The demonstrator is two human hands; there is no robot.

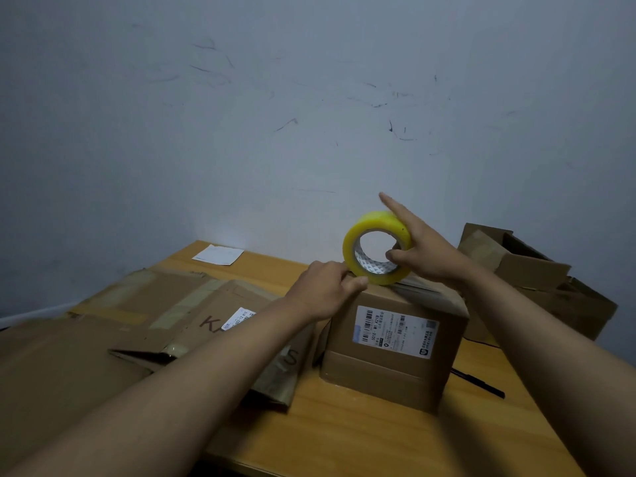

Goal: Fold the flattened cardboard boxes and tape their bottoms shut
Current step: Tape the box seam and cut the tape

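Box (395,339), centre frame: light, stiff board. Left hand (323,290) presses tape end; right hand (423,249) fingers grip tape roll (377,247) through core.

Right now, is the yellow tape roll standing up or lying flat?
Standing up. The tape roll rests on its edge atop the box, its hole facing us, held by the right hand.

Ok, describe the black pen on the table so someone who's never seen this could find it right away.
Start at the wooden table and find the upright cardboard box with the white shipping label, under the yellow tape roll. Just right of that box's base lies the black pen, flat on the bare wood. It is the only thin dark thing among the brown cardboard.
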